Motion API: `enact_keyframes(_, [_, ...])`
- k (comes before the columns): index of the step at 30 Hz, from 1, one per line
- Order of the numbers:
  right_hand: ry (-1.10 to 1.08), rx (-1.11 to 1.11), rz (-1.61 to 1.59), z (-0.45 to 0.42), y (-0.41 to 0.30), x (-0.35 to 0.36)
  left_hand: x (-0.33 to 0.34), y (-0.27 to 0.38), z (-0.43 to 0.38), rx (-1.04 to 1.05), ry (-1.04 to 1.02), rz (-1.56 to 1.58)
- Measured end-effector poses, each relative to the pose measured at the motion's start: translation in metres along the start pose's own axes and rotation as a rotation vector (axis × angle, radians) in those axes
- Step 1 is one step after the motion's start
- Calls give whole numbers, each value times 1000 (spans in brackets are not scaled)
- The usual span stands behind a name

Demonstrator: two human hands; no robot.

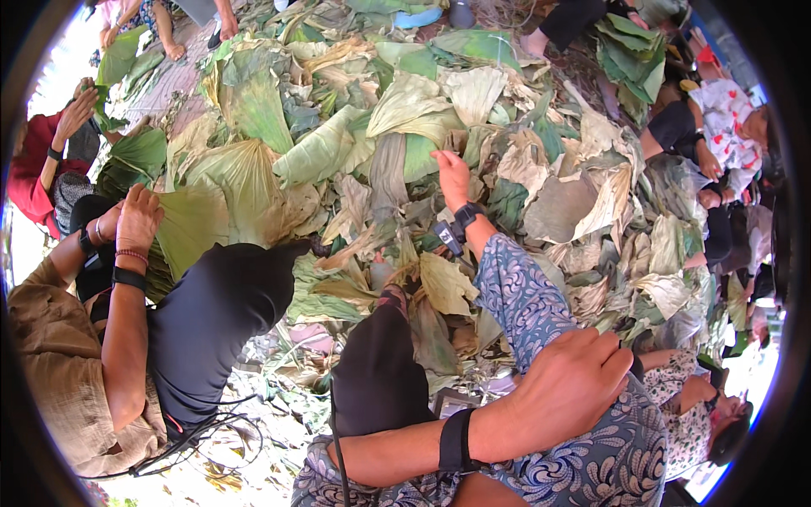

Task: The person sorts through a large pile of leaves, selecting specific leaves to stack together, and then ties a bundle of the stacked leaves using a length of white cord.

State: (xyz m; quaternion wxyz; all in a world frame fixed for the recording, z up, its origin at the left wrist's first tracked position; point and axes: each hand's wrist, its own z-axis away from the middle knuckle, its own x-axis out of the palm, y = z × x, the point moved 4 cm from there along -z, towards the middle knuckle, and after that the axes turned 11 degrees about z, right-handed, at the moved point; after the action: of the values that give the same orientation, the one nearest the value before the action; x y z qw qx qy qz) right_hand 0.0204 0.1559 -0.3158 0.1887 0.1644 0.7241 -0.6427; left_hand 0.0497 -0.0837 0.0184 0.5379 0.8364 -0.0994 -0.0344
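Note:
My right hand (451, 176) hovers over or rests at the middle of a wide heap of dried and green lotus leaves (408, 104); its fingers are curled, with nothing seen in them. A dark band and a small device sit at that wrist. My left hand (573, 386) reaches across my lap to the bent right arm, its knuckles up and fingers folded over the blue patterned sleeve (523, 285). Its fingertips are hidden, so whether it grips the cloth cannot be told. A pale folded leaf (326, 146) lies left of my right hand.
At the left, a co-worker's hands (136, 218) hold a large green leaf (193, 218), close to a black-trousered knee (222, 298). More people sit along the right and upper edges, one beside stacked green leaves (630, 57). Black cables (234, 421) trail over the littered ground at lower left.

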Motion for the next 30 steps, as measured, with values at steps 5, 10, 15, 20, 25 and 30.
enact_keyframes(5, [-167,83,-295,28,-36,-72,17,-12,3,60,-61,-142])
enact_keyframes(10, [-230,27,-600,58,-84,-176,29,-23,-5,47,-94,-245])
enact_keyframes(15, [-166,-10,-410,96,-127,-288,16,-34,-23,-52,-20,-369])
enact_keyframes(20, [60,-19,-533,145,-130,-381,-5,-46,-43,-46,294,-373])
enact_keyframes(25, [-3,-96,-843,179,-157,-431,23,-126,-41,-358,398,96])
enact_keyframes(30, [-32,-159,-698,190,-143,-465,64,-163,-41,-696,81,658])
